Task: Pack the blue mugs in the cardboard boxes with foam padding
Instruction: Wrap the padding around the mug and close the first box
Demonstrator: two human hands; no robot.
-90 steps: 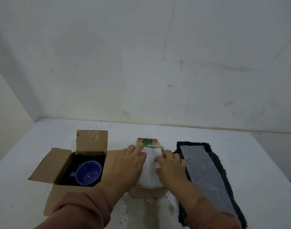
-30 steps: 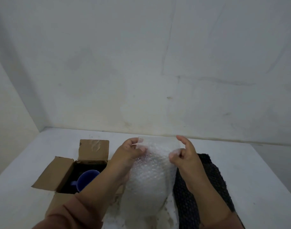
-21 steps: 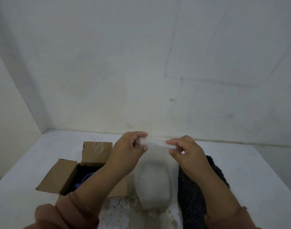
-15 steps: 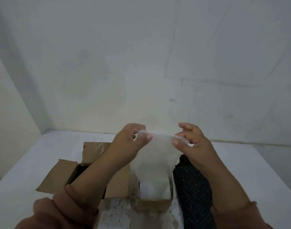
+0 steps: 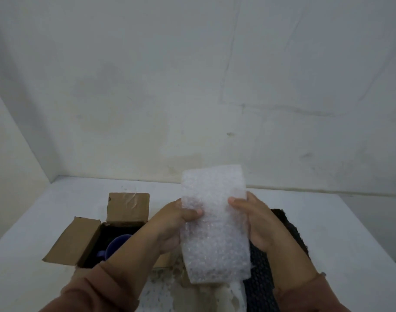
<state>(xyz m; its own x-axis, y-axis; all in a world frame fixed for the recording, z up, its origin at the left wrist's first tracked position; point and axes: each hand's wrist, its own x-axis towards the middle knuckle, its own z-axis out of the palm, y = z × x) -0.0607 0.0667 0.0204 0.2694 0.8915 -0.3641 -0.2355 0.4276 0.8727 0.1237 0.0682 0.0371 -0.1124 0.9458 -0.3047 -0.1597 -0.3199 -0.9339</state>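
I hold a sheet of white bubble wrap (image 5: pixel 215 224) upright above the table, in front of me. My left hand (image 5: pixel 176 224) grips its left edge, thumb on the front. My right hand (image 5: pixel 257 224) grips its right edge in the same way. At the left stands an open cardboard box (image 5: pixel 125 208) with its flaps spread out. Inside it sits a blue mug (image 5: pixel 117 246), half hidden by my left forearm. The smaller box seen earlier is hidden behind the wrap.
A dark textured mat (image 5: pixel 289 233) lies on the white table (image 5: pixel 350 233) to the right of the wrap, under my right arm. A pale wall rises close behind the table, with a side wall at the left.
Both hands pulled the bubble wrap up out of the small middle box. They shifted from pinching its top edge to gripping its sides, and the sheet now stands taller.
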